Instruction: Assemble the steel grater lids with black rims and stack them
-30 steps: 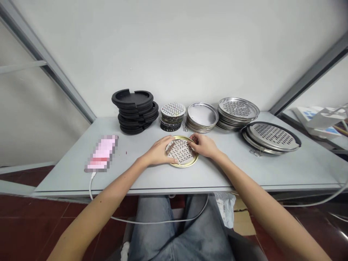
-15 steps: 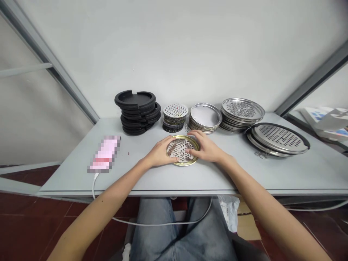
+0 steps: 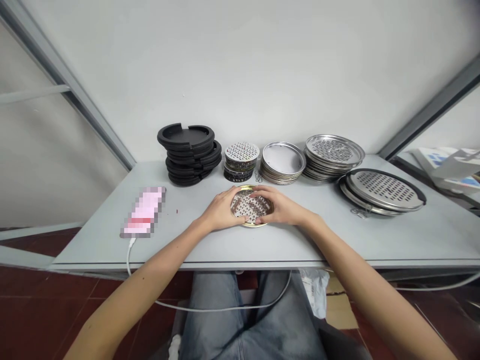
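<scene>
A round grater disc (image 3: 248,204) with rough punched holes lies inside a gold-rimmed metal ring (image 3: 245,188) on the table in front of me. My left hand (image 3: 221,209) curves round its left side, fingers at the far edge and thumb on the near part of the disc. From the right, my right hand (image 3: 279,206) grips it, thumb at the near rim and fingertips over the far rim. Behind the disc stands a stack of small perforated discs (image 3: 242,152), and beside that a stack of shallow metal lids (image 3: 284,157).
Black plastic rings (image 3: 187,137) are piled at the back left. Larger grater discs (image 3: 333,150) stand at the back right, with black-edged graters (image 3: 388,189) nearer. A phone (image 3: 144,212) with a white cable (image 3: 129,255) lies left. The table's front edge (image 3: 225,265) is close.
My right thumb has moved from the middle of the disc to its near rim, and the right fingers have shifted left over the far rim. My left hand holds its place.
</scene>
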Motion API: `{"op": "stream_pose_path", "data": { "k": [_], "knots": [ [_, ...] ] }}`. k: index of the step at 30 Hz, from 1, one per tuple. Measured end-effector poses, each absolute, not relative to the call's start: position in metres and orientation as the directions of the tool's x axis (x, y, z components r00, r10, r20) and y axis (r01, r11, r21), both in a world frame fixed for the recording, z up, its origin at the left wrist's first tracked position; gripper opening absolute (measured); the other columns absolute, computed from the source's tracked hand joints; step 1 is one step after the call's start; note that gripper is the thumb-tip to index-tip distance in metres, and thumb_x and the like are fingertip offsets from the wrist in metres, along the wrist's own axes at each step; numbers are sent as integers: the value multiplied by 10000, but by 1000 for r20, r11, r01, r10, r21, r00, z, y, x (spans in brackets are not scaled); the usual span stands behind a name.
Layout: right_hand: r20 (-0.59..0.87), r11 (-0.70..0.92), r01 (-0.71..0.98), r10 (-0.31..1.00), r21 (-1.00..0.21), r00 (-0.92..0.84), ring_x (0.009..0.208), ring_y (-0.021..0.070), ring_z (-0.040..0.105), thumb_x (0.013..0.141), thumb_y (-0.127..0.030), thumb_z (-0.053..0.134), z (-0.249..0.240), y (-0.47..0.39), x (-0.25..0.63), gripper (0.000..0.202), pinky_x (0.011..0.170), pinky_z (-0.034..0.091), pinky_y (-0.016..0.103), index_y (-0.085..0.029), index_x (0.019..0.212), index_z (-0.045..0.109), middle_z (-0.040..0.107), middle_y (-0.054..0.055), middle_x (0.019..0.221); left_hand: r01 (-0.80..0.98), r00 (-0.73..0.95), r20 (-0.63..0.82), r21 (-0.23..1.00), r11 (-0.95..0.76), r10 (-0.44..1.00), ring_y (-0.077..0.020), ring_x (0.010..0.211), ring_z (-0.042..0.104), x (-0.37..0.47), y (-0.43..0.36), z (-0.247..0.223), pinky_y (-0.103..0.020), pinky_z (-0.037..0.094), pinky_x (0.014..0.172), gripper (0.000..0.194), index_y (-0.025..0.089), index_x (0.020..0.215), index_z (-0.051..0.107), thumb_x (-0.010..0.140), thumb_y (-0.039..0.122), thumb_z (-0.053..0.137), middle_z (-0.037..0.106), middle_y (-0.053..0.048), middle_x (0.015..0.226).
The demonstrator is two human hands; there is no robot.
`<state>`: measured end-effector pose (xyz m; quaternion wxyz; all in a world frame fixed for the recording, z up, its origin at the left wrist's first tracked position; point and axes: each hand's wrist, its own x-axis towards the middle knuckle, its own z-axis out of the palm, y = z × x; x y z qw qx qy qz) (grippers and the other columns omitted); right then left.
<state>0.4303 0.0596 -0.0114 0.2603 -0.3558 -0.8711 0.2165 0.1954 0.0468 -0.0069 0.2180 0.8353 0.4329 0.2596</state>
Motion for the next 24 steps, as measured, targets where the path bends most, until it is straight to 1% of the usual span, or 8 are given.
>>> {"op": "stream_pose_path", "data": {
  "k": [3,5,8,11,14,18,21,24],
  "knots": [
    [280,646,515,736,-563,-617,1303,315,471,620,-381,827,-11,60,430,662,1095,378,463,-209,1224,615,491,142,1405,599,495,257,591,-540,830,-317,1199,549,196,47,-8,-436,452,1017,835,232,1394,398,656,384,759,555,-69,1342],
    [269,648,522,733,-554,-625,1305,310,473,633,-368,818,-8,59,429,636,1097,380,454,-210,1217,620,484,139,1414,612,490,259,578,-540,832,-327,1223,532,196,48,-11,-445,435,1040,850,221,1400,393,654,398,761,532,-83,1372],
    [268,661,518,721,-543,-640,1295,297,488,659,-361,803,-4,56,428,583,1093,393,426,-203,1194,634,511,132,1392,647,486,253,540,-539,837,-354,1294,470,196,49,-15,-472,395,1079,890,201,1422,371,654,423,762,471,-114,1436],
    [284,673,503,710,-543,-644,1283,294,501,676,-369,790,-3,55,428,550,1090,399,415,-201,1178,643,548,124,1357,645,518,244,519,-561,820,-355,1360,395,195,50,-17,-488,350,1115,864,192,1434,356,692,418,738,454,-121,1453],
    [276,661,505,719,-554,-638,1276,297,505,664,-374,796,-5,56,429,567,1093,394,423,-208,1183,640,558,120,1346,635,544,241,507,-582,804,-345,1392,347,194,50,-17,-495,315,1139,852,182,1444,340,722,423,721,430,-127,1471],
    [243,639,501,726,-583,-643,1272,301,502,635,-398,819,-4,57,432,630,1094,388,425,-203,1201,623,541,125,1356,640,572,211,490,-592,793,-338,1405,324,191,49,-14,-488,292,1152,877,182,1460,328,729,466,722,375,-134,1509],
    [288,639,466,729,-613,-621,1213,271,550,752,-412,735,-2,59,435,490,1058,420,403,-198,1178,624,572,117,1315,639,598,173,487,-596,783,-345,1410,314,188,49,-11,-490,287,1151,872,183,1457,354,733,499,722,361,-143,1520],
    [374,614,496,780,-614,-502,1122,249,596,854,-381,623,-3,63,438,327,997,457,392,-188,1118,639,639,106,1206,616,637,158,485,-621,754,-340,1411,317,185,48,-10,-488,279,1152,882,200,1456,373,722,536,730,364,-135,1524]
  ]
}}
